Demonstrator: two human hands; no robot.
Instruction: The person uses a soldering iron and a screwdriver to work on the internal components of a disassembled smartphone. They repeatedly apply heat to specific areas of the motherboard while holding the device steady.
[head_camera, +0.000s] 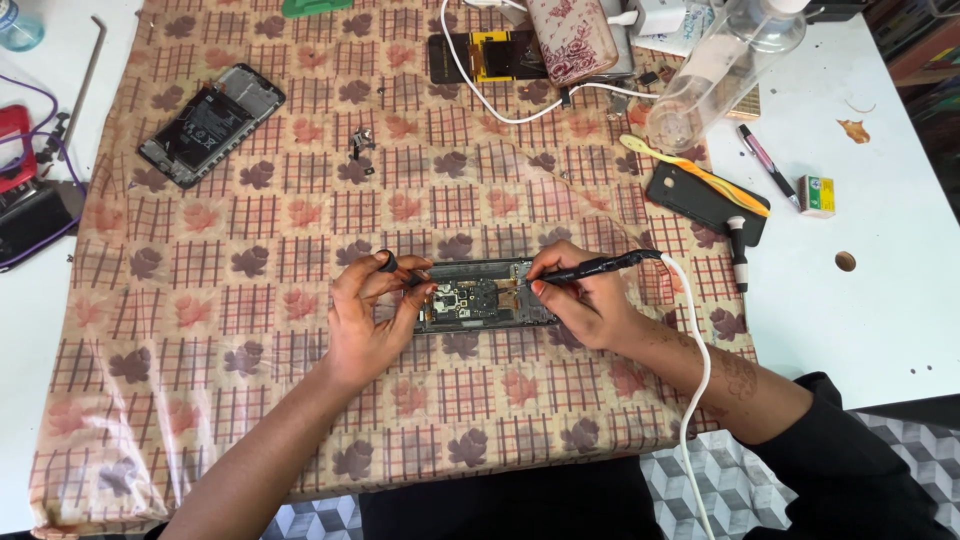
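Two hands at frame centre, both on one opened phone (487, 297) lying flat on the patterned cloth (250, 380) that covers the white tabletop (880, 300).

Far left edge: red device (14, 145) with purple cable (45, 110), partly cut off. Upper left on the cloth: second phone, back off (212, 124), battery exposed, lying at an angle. Small loose metal parts (358, 145) just right of it, too small to identify.

Left hand (365, 320): clenched on a small black screwdriver (392, 266), round cap up near the fingertips, tip at the left end of the opened phone. Fingers also touch the phone's left edge.

Opened phone: centre, long side horizontal, circuit board visible.

Right hand (585, 300): pinching a black pen-like tool (590, 268), tip down at the phone's upper right area. White cord (695, 400) runs from the tool's back end down along the forearm to the bottom edge.

Top centre: loose screen part (495, 55), floral pouch (572, 38), white cable (480, 100). Upper right: clear plastic bottle (725, 65) on its side, yellow toothbrush (690, 170) across a black phone case (705, 205). Right of it, on bare tabletop: pen (768, 165), small box (817, 195).
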